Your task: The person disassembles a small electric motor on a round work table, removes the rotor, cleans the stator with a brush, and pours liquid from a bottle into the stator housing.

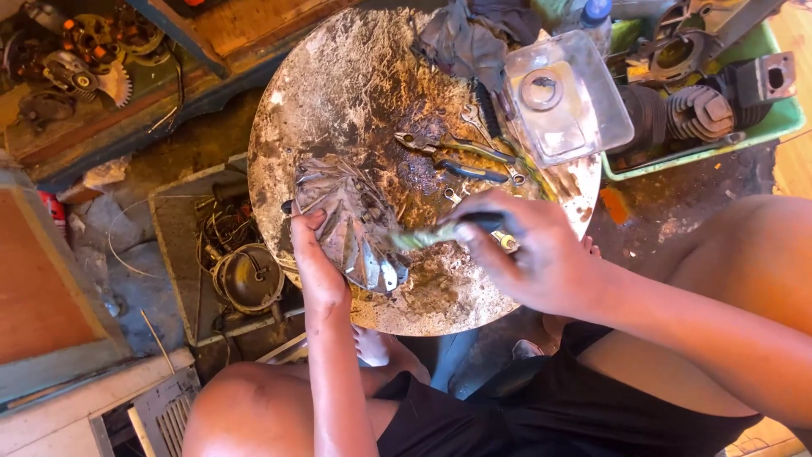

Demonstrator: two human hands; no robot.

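My left hand (315,262) grips the near edge of a dirty finned metal fan part (351,220) that lies on a round, stained wooden table (338,93). My right hand (529,254) holds a brush (427,237) with a dark handle, and its greenish bristle end touches the right side of the metal part. Pliers (444,145) and a blue-handled tool (474,172) lie on the table just beyond my right hand.
A clear plastic tank (567,101) and a grey rag (465,42) sit at the table's far right. A green tray (765,127) holds engine cylinders. A box of metal parts (241,271) stands on the floor at left. My bare knees are below the table.
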